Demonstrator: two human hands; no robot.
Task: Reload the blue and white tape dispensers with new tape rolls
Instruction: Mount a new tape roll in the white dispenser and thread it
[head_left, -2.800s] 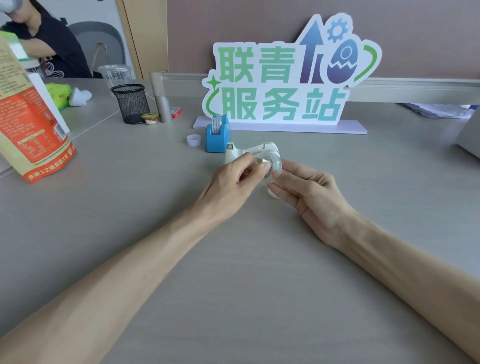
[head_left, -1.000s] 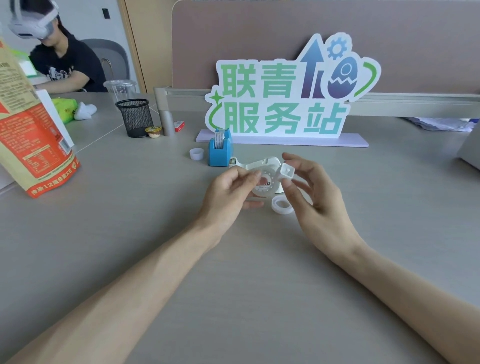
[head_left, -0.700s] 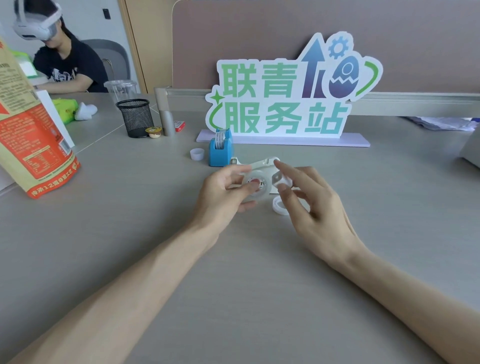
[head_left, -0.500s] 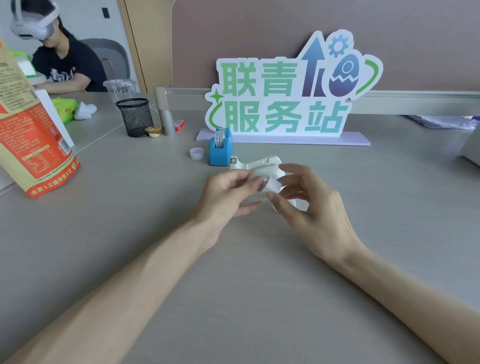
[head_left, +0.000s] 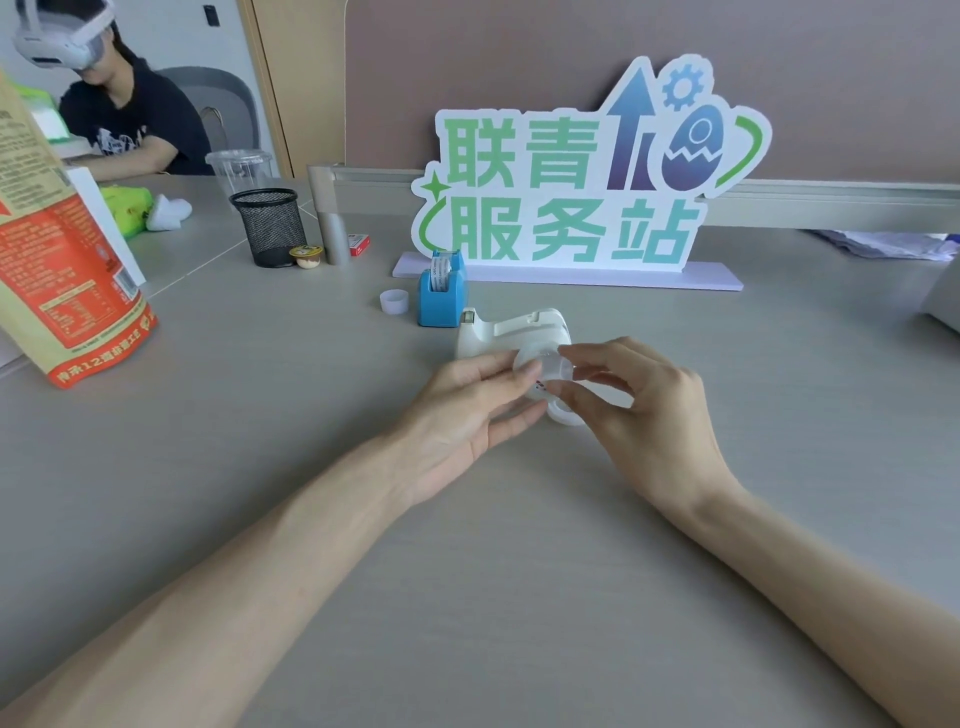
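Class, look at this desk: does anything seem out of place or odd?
Nothing spilled or broken. Two loose parts stand out: a small white core beside the blue dispenser, and a white ring lying on the table by the right hand.

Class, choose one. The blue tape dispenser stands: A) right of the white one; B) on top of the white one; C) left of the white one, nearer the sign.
C: the blue dispenser stands left of the white dispenser and closer to the green-lettered sign.
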